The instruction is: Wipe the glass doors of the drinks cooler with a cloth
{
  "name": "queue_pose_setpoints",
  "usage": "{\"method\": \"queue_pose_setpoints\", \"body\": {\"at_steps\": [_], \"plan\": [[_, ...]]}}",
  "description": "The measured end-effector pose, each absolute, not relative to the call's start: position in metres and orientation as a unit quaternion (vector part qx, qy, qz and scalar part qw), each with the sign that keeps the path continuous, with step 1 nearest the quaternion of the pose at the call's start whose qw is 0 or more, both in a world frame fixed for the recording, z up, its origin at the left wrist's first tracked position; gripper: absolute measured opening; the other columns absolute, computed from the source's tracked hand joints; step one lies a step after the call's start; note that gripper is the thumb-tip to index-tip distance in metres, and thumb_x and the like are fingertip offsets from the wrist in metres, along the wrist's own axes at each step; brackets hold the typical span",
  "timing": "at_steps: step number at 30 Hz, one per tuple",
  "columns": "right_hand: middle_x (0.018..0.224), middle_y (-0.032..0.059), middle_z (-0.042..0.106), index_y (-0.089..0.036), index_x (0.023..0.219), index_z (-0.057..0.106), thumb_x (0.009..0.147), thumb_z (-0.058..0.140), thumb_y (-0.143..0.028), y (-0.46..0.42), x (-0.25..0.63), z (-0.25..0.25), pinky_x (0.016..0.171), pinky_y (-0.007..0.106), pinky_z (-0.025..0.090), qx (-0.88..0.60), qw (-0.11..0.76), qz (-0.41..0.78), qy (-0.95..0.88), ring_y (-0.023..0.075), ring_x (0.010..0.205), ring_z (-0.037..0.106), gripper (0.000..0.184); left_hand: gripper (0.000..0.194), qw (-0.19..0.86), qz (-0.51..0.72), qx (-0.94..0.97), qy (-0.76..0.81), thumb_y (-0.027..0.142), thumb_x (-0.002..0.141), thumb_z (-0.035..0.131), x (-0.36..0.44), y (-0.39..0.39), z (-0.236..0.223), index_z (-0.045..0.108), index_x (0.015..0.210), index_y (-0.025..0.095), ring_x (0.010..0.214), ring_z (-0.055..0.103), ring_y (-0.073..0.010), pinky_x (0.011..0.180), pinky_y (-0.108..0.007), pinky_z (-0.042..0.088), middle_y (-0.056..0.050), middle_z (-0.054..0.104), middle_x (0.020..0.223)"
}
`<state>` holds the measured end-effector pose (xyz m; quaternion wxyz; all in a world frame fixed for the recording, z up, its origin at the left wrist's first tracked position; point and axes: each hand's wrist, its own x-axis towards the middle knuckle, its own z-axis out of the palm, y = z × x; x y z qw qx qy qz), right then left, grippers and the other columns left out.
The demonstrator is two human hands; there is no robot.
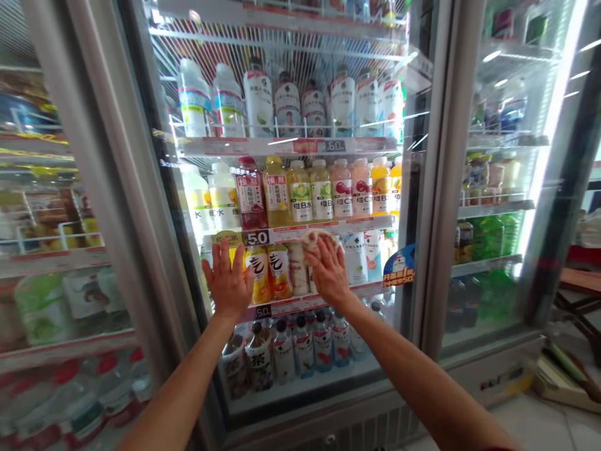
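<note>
A closed glass door (300,394) of a drinks fridge stands in front of me, with rows of bottles visible behind it. My left hand (229,279) lies flat with fingers spread against the glass, at the height of the lower shelves, holding nothing. To its right, my right hand (327,269) presses a crumpled, pale patterned cloth (315,240) against the pane. The cloth shows above and left of the fingers; the rest is hidden under the palm. A round blue sticker (399,266) is on the door to the right of this hand.
Metal door frames (434,250) border the glass on both sides. Further fridge sections with drinks (502,238) stand left and right. On the floor at the right are a pale box (558,376) and a dark folding frame with a reddish-brown top (580,285).
</note>
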<state>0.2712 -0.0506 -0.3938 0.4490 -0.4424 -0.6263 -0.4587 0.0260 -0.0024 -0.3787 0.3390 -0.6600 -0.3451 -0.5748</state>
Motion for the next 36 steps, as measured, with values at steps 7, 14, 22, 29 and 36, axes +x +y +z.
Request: {"method": "queue_pose_setpoints", "body": {"at_steps": [7, 14, 22, 29, 36], "plan": [[0.149, 0.0028, 0.022, -0.032, 0.134, 0.035, 0.082, 0.040, -0.015, -0.052, 0.378, -0.378, 0.102, 0.059, 0.028, -0.493, 0.611, -0.445, -0.431, 0.0270, 0.136, 0.021, 0.055, 0.058, 0.337, -0.582, -0.657, -0.342, 0.031, 0.082, 0.048, 0.025, 0.003, -0.385, 0.031, 0.137, 0.025, 0.137, 0.013, -0.0254, 0.110, -0.050, 0.007, -0.007, 0.020, 0.148], [0.150, -0.0006, 0.016, -0.035, 0.138, 0.027, 0.081, 0.043, -0.015, -0.048, 0.316, -0.377, 0.108, 0.053, 0.025, -0.451, 0.530, -0.450, -0.560, 0.0241, 0.137, 0.019, 0.062, 0.060, 0.345, -0.574, -0.658, -0.344, 0.030, 0.083, 0.048, 0.025, 0.004, -0.384, 0.027, 0.139, 0.026, 0.138, 0.013, -0.0257, 0.110, -0.051, 0.008, -0.006, 0.017, 0.149], [0.150, 0.0014, 0.020, -0.032, 0.134, 0.035, 0.084, 0.041, -0.016, -0.051, 0.366, -0.376, 0.105, 0.055, 0.027, -0.478, 0.588, -0.462, -0.460, 0.0249, 0.136, 0.022, 0.053, 0.064, 0.373, -0.564, -0.657, -0.335, 0.027, 0.083, 0.047, 0.025, 0.002, -0.384, 0.019, 0.141, 0.027, 0.138, 0.012, -0.0255, 0.110, -0.051, 0.008, -0.006, 0.014, 0.149], [0.149, -0.0005, 0.022, -0.036, 0.137, 0.027, 0.082, 0.044, -0.015, -0.050, 0.303, -0.375, 0.109, 0.049, 0.025, -0.453, 0.500, -0.468, -0.571, 0.0218, 0.137, 0.021, 0.061, 0.063, 0.361, -0.567, -0.660, -0.337, 0.028, 0.083, 0.048, 0.024, 0.003, -0.384, 0.022, 0.140, 0.027, 0.138, 0.012, -0.0254, 0.111, -0.049, 0.007, -0.006, 0.016, 0.149], [0.147, 0.0018, 0.026, -0.033, 0.132, 0.038, 0.083, 0.042, -0.017, -0.052, 0.361, -0.388, 0.106, 0.053, 0.025, -0.469, 0.544, -0.469, -0.515, 0.0251, 0.134, 0.027, 0.052, 0.061, 0.361, -0.561, -0.658, -0.350, 0.030, 0.084, 0.046, 0.024, 0.002, -0.384, 0.024, 0.140, 0.025, 0.138, 0.012, -0.0263, 0.110, -0.050, 0.007, -0.007, 0.015, 0.149]]}}
